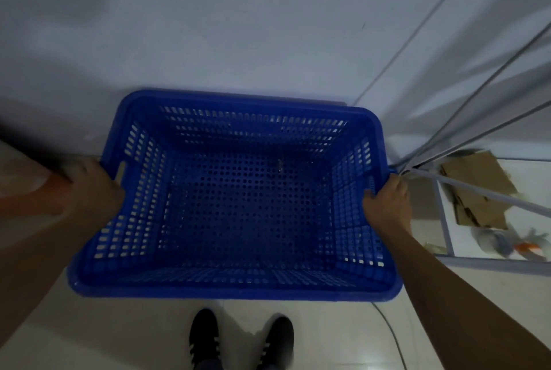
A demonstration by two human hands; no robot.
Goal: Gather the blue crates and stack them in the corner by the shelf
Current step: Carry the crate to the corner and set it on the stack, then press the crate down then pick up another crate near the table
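Note:
A large blue perforated crate [238, 199] fills the middle of the view, open side up, with nothing inside. It sits close to the white wall, right beside the grey metal shelf frame [441, 143]. My left hand [95, 188] grips the crate's left rim near its handle slot. My right hand [387, 202] grips the right rim. I cannot tell whether another crate lies underneath it.
Flattened cardboard [477, 188] and crumpled bags [507, 243] lie on the shelf's bottom level at right. My two dark shoes [241, 340] stand on the pale tiled floor just below the crate. A thin cable [390, 334] runs across the floor at lower right.

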